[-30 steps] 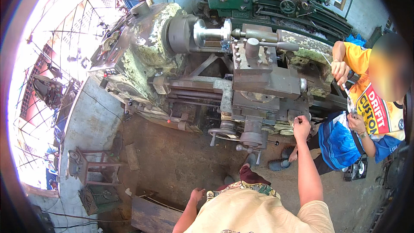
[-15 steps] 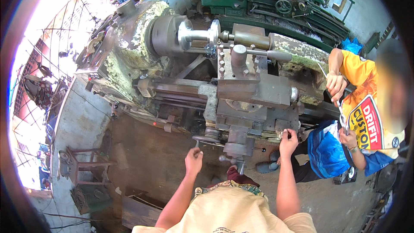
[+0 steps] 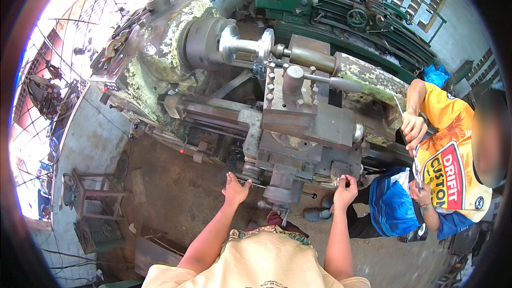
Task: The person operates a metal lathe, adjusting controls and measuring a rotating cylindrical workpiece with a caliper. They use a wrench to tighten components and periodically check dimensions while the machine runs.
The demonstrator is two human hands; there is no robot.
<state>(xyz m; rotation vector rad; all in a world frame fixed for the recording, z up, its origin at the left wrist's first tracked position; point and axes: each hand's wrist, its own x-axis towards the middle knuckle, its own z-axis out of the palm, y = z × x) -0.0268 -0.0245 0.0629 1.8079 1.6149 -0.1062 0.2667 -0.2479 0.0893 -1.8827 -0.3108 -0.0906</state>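
My left hand [image 3: 236,188] has its thumb and fingers apart beside the carriage handwheel [image 3: 257,185] of a lathe, which shows almost edge-on. My right hand [image 3: 345,192] is closed in a pinch at the carriage's front right; what the fingertips hold, if anything, is too small to make out. Between the chuck [image 3: 205,44] and the tailstock centre [image 3: 278,50] sits a shiny spool-shaped metal workpiece [image 3: 245,47]. Curly metal shavings [image 3: 259,69] hang below its right flange. The tool post [image 3: 293,81] with its long lever stands in front of it.
To the right, a co-worker in a yellow shirt [image 3: 445,128] holds a thin metal tool [image 3: 417,166]. A green lathe [image 3: 341,13] stands behind. A small metal stand [image 3: 96,192] is on the floor at left, and a wooden board [image 3: 154,253] lies near my left arm.
My left hand has opened from its grip on the handwheel's handle. My right hand stays pinched at the carriage. The whole view has shifted slightly.
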